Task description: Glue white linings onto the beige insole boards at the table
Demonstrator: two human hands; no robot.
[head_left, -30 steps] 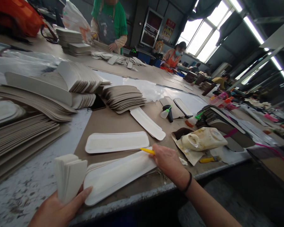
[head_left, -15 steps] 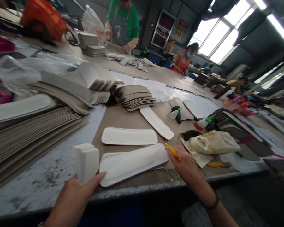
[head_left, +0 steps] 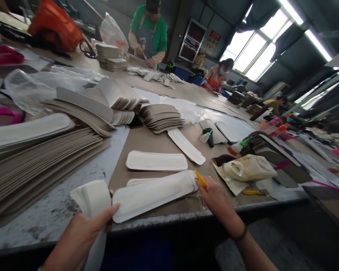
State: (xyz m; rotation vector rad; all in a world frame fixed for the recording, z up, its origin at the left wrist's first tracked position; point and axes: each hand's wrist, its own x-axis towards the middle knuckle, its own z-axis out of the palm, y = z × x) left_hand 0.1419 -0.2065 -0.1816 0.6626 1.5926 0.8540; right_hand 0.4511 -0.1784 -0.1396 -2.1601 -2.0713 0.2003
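From my head I see my left hand (head_left: 80,231) at the table's (head_left: 51,214) front edge, its thumb pressed on the left end of a panel (head_left: 155,197). Strips (head_left: 94,195) are caught between that thumb and my fingers, bent over above the hand, one end showing below it. The panel lies aslant along the front edge, its left end nearest. My right hand (head_left: 216,197) is curled round a yellow tool (head_left: 200,180), fingertips at the panel's right end; I can't tell whether they pinch it too. Just behind lies another white piece (head_left: 156,161). Leftward, grey boards (head_left: 39,165) are stacked; rightward, near the front edge, are a stained jug (head_left: 250,167) and a brush (head_left: 251,192).
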